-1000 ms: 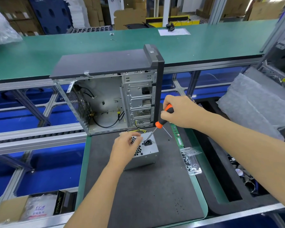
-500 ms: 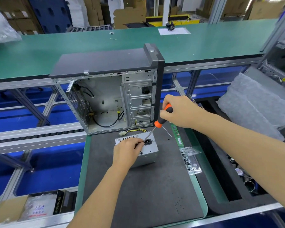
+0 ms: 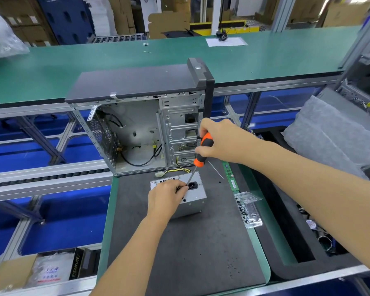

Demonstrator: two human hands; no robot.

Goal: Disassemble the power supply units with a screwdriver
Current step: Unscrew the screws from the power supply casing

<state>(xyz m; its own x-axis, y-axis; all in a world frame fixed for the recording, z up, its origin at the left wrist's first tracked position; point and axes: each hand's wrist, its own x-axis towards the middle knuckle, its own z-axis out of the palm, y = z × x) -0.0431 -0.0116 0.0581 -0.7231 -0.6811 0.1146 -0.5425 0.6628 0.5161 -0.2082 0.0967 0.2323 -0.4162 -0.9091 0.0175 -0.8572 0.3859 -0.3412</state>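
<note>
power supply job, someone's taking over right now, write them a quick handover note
Right hand grips the orange-and-black screwdriver, tip down on the top face of the grey metal power supply box.
Left hand steadies the box, fingers by the tip.
Box lies on the dark mat, outside the open computer case.
Left: its screws and cover. Clear screw tray sits to the right.

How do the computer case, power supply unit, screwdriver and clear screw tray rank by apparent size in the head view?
1. computer case
2. power supply unit
3. and 4. screwdriver and clear screw tray: they look alike in extent, so I leave them unranked.
</note>
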